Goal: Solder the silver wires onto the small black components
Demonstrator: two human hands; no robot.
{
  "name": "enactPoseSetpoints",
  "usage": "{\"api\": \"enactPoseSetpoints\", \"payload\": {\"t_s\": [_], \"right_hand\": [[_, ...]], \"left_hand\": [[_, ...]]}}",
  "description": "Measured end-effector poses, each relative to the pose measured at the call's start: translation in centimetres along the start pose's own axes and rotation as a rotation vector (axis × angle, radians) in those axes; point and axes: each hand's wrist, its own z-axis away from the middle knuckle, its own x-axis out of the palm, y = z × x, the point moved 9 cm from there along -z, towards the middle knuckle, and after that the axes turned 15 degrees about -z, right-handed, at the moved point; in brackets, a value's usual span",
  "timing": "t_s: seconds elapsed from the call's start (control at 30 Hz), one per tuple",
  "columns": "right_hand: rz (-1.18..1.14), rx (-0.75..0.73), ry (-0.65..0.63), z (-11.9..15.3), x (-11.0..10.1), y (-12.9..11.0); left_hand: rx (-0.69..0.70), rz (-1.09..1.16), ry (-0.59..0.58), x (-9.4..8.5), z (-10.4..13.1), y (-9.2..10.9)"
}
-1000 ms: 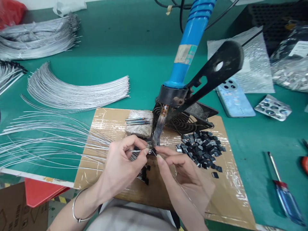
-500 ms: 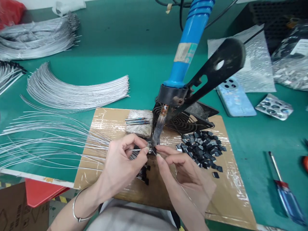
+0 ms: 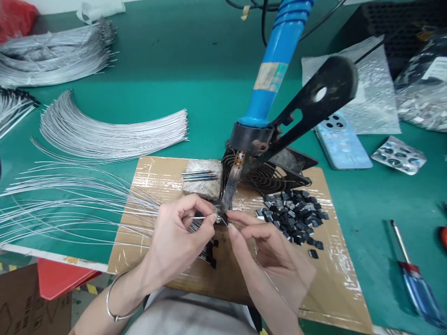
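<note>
A blue-handled soldering iron is fixed in a black holder, its tip pointing down between my hands. With thumb and forefinger pinched, my left hand holds a thin grey wire, its end at the iron's tip. My right hand pinches a thin strand of solder wire, which runs back across the palm and reaches the same spot. Whatever small part sits under the tip is mostly hidden by fingers. Below my left hand lie wires with black connectors on their ends.
Loose black connectors are heaped on the cardboard at right, beside a black fan. Grey wire bundles lie at left. A phone, a blister pack and a screwdriver are on the right.
My right hand has shifted very slightly to the right, with the solder wire still pinched. My left hand and the iron look almost unchanged.
</note>
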Motion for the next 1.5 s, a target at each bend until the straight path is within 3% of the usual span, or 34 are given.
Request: {"api": "enactPoseSetpoints", "payload": {"t_s": [0.4, 1.5], "right_hand": [[-0.043, 0.05, 0.067, 0.3, -0.2, 0.7], [0.016, -0.023, -0.025, -0.1, 0.1, -0.2]], "left_hand": [[0.003, 0.027, -0.01, 0.2, -0.1, 0.0], [0.032, -0.003, 0.006, 0.2, 0.4, 0.3]]}}
